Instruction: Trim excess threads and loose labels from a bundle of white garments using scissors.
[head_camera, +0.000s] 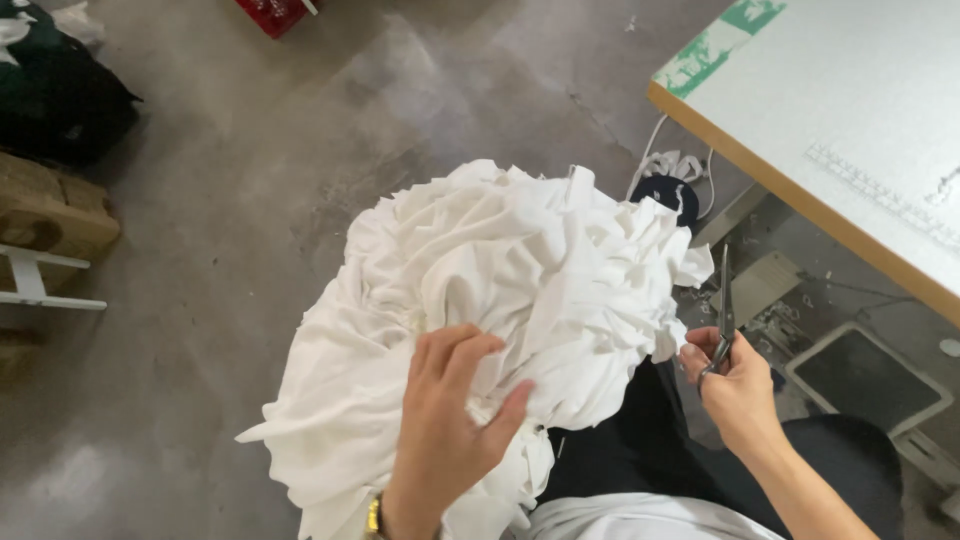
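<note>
A big crumpled heap of white cloth (500, 270) lies across my lap. My left hand (450, 420) rests on the near side of the heap, fingers spread and pinching a fold of it. My right hand (735, 385) is just right of the heap and grips a pair of metal scissors (724, 310), blades closed and pointing up away from me. The scissors' tips stand close to the cloth's right edge. A gold watch shows on my left wrist.
A white table with a wooden edge (800, 195) fills the upper right. Below it sit a foot pedal (865, 375) and white cables (675, 165). Dark bundles (55, 100) and a cardboard box (50, 215) lie at the left on the concrete floor.
</note>
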